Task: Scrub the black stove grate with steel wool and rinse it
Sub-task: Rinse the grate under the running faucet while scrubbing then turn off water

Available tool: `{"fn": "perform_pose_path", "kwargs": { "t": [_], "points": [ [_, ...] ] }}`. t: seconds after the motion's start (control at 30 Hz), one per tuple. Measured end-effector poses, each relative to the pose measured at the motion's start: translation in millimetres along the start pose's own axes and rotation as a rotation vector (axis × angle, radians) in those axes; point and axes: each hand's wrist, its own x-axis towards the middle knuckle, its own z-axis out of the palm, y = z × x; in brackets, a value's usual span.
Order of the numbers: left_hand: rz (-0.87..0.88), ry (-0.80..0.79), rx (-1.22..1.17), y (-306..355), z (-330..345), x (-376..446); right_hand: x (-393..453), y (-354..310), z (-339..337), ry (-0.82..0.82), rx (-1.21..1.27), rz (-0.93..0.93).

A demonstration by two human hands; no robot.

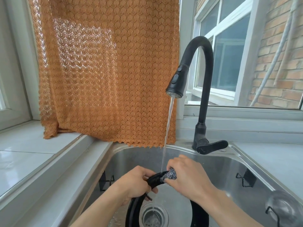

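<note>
Your left hand (136, 182) grips the black grate (155, 178) over the sink (229, 163); your right hand (188, 176) clamps steel wool (168, 175) against its top under running water (167, 128)

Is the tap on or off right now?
On. A stream of water runs from the black faucet head down to the stove grate over the sink.

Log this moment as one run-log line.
stage: scrubbing | left hand: grips grate | right hand: presses steel wool on grate | tap: running
</note>
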Motion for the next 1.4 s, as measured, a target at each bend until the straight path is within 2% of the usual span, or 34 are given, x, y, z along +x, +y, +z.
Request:
{"fn": "perform_pose_path", "kwargs": {
  "t": [0.13, 0.23, 0.3, 0.43, 0.53, 0.67, 0.8, 1.13, 1.4],
  "points": [
    [0.027, 0.001, 0.014, 3, 5, -1, 4, -15, 10, 0.017, -0.087, -0.18],
    [0.023, 0.032, 0.028, 1, 6, -1, 6, -23, 14, -0.001, -0.131, -0.21],
    [0.005, 0.044, 0.009, 2, 5, -2, 6, -19, 13, 0.002, -0.073, -0.145],
    [-0.067, 0.047, -0.057, 5, 2, -6, 4, 2, 3, -0.023, 0.044, 0.161],
    [-0.117, 0.029, -0.084, 0, 0, -3, 1, 16, -3, -0.109, 0.075, 0.398],
    [-0.157, 0.011, -0.104, -2, 1, 0, 0, 26, 1, -0.203, 0.07, 0.532],
    [-0.191, -0.02, -0.113, -4, 1, 1, 3, 22, 8, -0.249, 0.042, 0.57],
    [-0.196, -0.046, -0.111, 3, 4, -4, 2, 4, 21, -0.247, -0.091, 0.412],
    [-0.154, -0.06, -0.071, 16, 6, -15, 10, 22, 14, -0.304, 0.063, 0.636]
  ]
}}
